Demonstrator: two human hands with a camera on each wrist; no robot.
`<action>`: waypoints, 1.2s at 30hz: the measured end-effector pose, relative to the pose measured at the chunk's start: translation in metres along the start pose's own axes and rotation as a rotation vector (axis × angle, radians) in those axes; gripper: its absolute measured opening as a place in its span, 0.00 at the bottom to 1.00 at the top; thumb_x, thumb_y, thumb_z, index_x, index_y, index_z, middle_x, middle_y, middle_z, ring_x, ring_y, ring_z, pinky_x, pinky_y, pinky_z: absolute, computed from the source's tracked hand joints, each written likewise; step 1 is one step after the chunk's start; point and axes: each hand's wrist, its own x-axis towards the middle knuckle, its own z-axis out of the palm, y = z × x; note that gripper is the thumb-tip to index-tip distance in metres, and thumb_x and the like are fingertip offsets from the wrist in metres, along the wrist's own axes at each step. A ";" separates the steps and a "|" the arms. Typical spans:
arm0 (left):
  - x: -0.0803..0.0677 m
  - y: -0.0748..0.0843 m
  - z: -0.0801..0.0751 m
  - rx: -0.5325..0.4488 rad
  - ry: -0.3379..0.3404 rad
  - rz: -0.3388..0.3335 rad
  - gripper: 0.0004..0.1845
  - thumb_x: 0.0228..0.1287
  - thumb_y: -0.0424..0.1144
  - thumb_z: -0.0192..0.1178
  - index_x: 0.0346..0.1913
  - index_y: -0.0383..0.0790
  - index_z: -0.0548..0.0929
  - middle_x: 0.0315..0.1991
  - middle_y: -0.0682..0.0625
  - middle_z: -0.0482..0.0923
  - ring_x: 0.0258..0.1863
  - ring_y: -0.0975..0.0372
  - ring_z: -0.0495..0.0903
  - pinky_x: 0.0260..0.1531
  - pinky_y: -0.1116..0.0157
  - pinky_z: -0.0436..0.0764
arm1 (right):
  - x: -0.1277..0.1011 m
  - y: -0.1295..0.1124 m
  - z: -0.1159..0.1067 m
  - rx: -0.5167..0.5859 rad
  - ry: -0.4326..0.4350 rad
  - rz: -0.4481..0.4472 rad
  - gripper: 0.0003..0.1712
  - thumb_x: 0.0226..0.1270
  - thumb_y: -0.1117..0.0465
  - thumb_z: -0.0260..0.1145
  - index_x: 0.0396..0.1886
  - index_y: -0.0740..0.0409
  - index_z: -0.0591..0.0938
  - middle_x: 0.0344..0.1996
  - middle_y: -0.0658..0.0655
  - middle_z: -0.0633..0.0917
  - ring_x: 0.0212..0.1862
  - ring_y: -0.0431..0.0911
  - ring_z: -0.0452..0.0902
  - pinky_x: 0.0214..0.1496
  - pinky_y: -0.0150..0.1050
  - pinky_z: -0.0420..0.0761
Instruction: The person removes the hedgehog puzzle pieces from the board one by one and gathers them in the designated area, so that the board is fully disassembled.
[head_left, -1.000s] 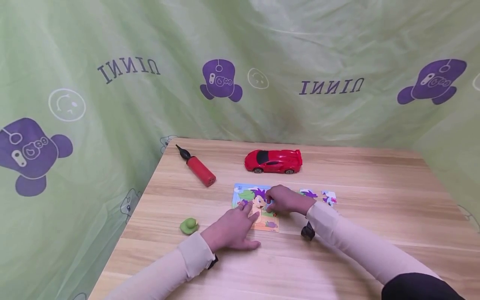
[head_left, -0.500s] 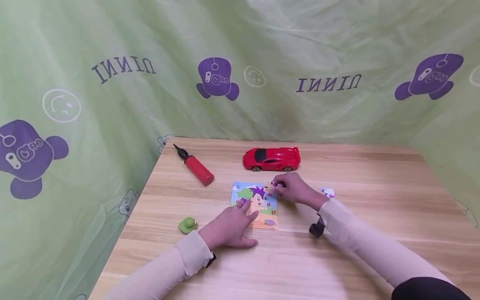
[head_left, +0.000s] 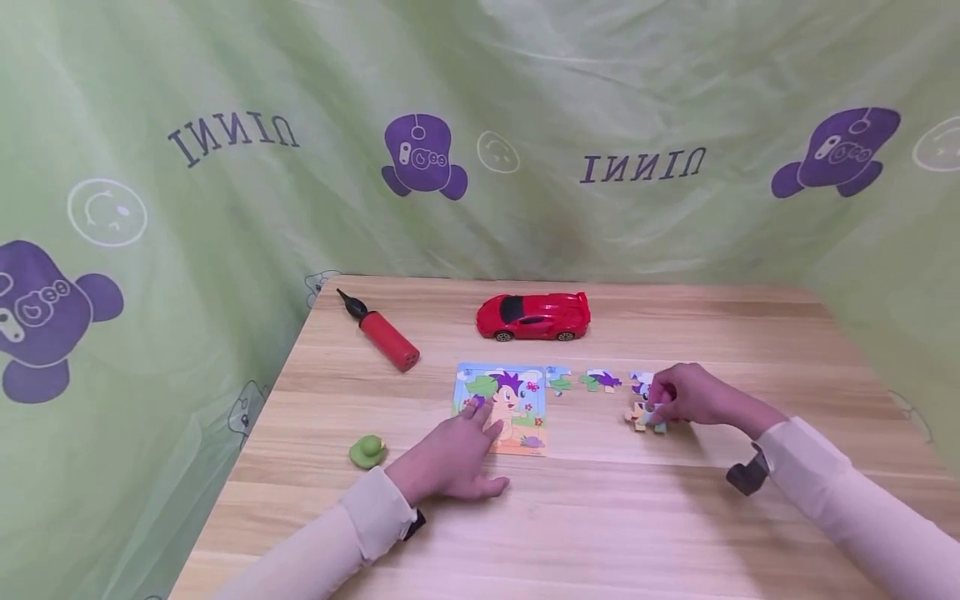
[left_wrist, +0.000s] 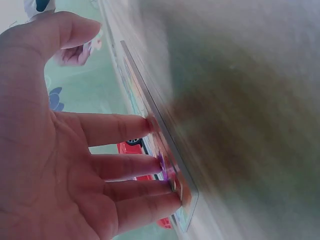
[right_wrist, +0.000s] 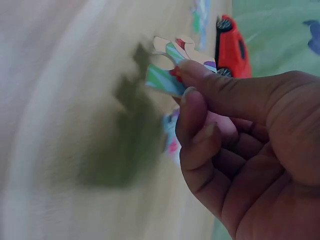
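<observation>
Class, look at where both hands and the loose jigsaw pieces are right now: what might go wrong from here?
1. The right hand pinches one small cardboard jigsaw piece by its edge only; it could slip out.
2. Two loose pieces lie between that hand and the colourful puzzle board; a sleeve might sweep them aside.
3. The left hand presses just the board's near corner, so it may pivot.

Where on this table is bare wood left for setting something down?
Free: the near edge of the table between the two sleeves, the far right corner beyond the car, and the left strip between pump and green toy. Crowded: the middle row, where the left hand presses the puzzle and the right hand pinches a piece beside loose pieces.
</observation>
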 end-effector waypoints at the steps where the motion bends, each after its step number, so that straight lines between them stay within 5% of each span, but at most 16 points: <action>1: 0.000 0.000 0.000 -0.002 -0.005 -0.002 0.48 0.61 0.74 0.49 0.72 0.40 0.71 0.76 0.36 0.61 0.74 0.43 0.66 0.67 0.54 0.75 | -0.001 0.005 0.001 0.012 -0.011 0.004 0.06 0.59 0.67 0.73 0.28 0.58 0.82 0.21 0.50 0.80 0.25 0.40 0.75 0.25 0.30 0.74; 12: -0.004 0.004 0.001 0.027 0.006 0.015 0.47 0.62 0.72 0.50 0.72 0.38 0.71 0.76 0.34 0.61 0.74 0.41 0.64 0.68 0.54 0.74 | 0.011 0.021 0.003 -0.086 0.037 -0.039 0.09 0.52 0.61 0.78 0.24 0.54 0.84 0.20 0.47 0.79 0.26 0.38 0.70 0.29 0.29 0.70; 22: -0.005 0.002 -0.001 0.067 0.006 0.009 0.47 0.63 0.72 0.50 0.72 0.39 0.70 0.76 0.34 0.61 0.74 0.41 0.64 0.68 0.54 0.74 | 0.013 0.012 0.010 -0.260 0.109 -0.039 0.21 0.50 0.55 0.80 0.22 0.53 0.73 0.19 0.47 0.71 0.26 0.41 0.66 0.30 0.32 0.64; 30: -0.005 -0.001 -0.002 0.038 -0.006 0.019 0.46 0.63 0.71 0.51 0.73 0.39 0.70 0.76 0.35 0.62 0.75 0.42 0.64 0.68 0.54 0.74 | 0.014 -0.042 0.032 -0.385 0.153 -0.120 0.11 0.60 0.59 0.73 0.23 0.49 0.79 0.19 0.45 0.75 0.24 0.39 0.67 0.28 0.33 0.69; 33: -0.006 -0.002 -0.002 0.020 -0.008 0.027 0.46 0.63 0.71 0.51 0.73 0.39 0.70 0.76 0.35 0.61 0.76 0.42 0.62 0.71 0.55 0.71 | 0.027 -0.074 0.057 -0.343 0.153 -0.225 0.02 0.65 0.59 0.70 0.35 0.52 0.85 0.29 0.47 0.84 0.33 0.40 0.77 0.38 0.37 0.81; 36: -0.006 -0.004 -0.002 0.014 0.006 0.048 0.45 0.64 0.70 0.50 0.72 0.39 0.71 0.76 0.35 0.62 0.76 0.43 0.61 0.72 0.56 0.69 | 0.039 -0.099 0.080 -0.325 0.137 -0.315 0.16 0.66 0.54 0.70 0.50 0.55 0.86 0.44 0.52 0.87 0.47 0.45 0.82 0.54 0.44 0.85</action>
